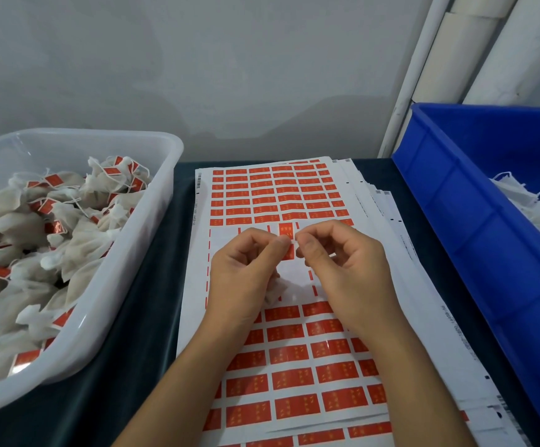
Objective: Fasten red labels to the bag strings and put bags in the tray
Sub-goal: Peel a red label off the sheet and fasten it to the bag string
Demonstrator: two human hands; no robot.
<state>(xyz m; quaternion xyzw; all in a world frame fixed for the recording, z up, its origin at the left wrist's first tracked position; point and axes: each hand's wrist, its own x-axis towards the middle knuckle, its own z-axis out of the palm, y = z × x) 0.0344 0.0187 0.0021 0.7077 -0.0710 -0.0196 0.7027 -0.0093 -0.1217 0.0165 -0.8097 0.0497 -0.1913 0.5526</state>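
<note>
Label sheets [281,201] stacked at table [152,317] centre. Tray [152,201] at left, holding labelled bags [78,240]. Crate [474,221] at right, holding unlabelled bags [539,208]. Both hands [246,272] [346,269] over sheets' middle, side by side, fingertips meeting at one label [286,233]. Wall [230,75] behind.

At the left of the frame the tray [152,201] is milky, translucent plastic with a soft sheen, filled with bags [81,243] of matt, gauzy cloth. The label sheets [294,359] in the centre are white paper with glossy red stickers, lying on a dark, matt cloth tabletop [152,317]; the crate [474,221] at the right is smooth blue plastic.
</note>
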